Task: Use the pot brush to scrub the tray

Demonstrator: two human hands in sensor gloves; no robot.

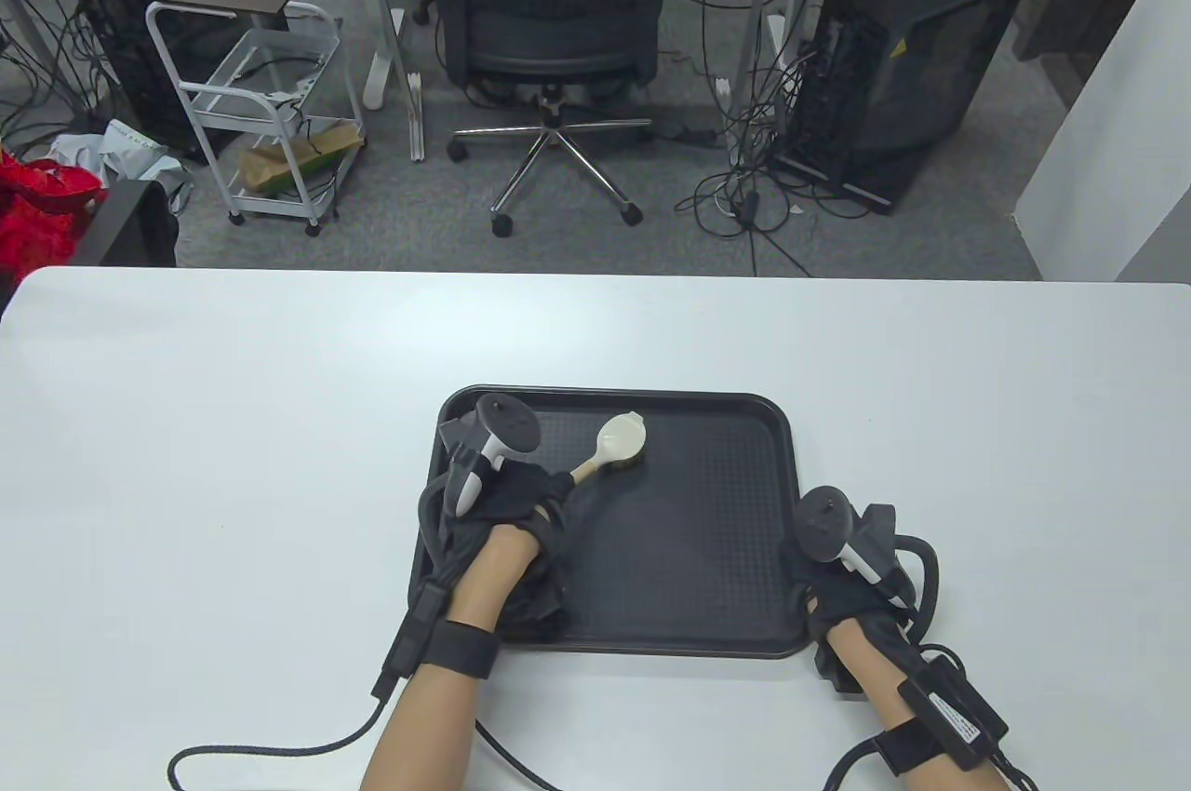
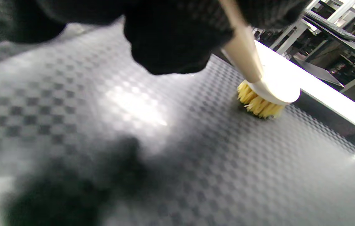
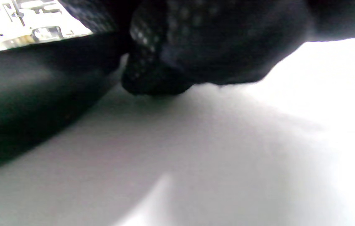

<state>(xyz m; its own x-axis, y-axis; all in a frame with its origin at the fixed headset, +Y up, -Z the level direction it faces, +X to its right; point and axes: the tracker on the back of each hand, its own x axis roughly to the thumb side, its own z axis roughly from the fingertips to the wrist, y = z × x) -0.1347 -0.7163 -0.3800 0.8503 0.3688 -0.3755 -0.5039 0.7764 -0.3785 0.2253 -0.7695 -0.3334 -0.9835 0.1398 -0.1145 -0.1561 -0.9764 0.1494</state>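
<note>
Two hands busy: left hand [image 1: 521,502] grips brush [image 1: 622,440], bristles down on tray [image 1: 707,540], mid-scrub. Right hand [image 1: 842,586] presses tray's right rim, fingers' pose unclear. Next: sweep toward unscrubbed right side.

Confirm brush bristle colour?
Yellow bristles under the pot brush's cream head; clearest in the left wrist view.

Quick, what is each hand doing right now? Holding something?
Left hand: grips the cream wooden-handled pot brush, bristles down on the black textured plastic tray.
Right hand: rests at the tray's right edge; whether it grips cannot be told.
</note>
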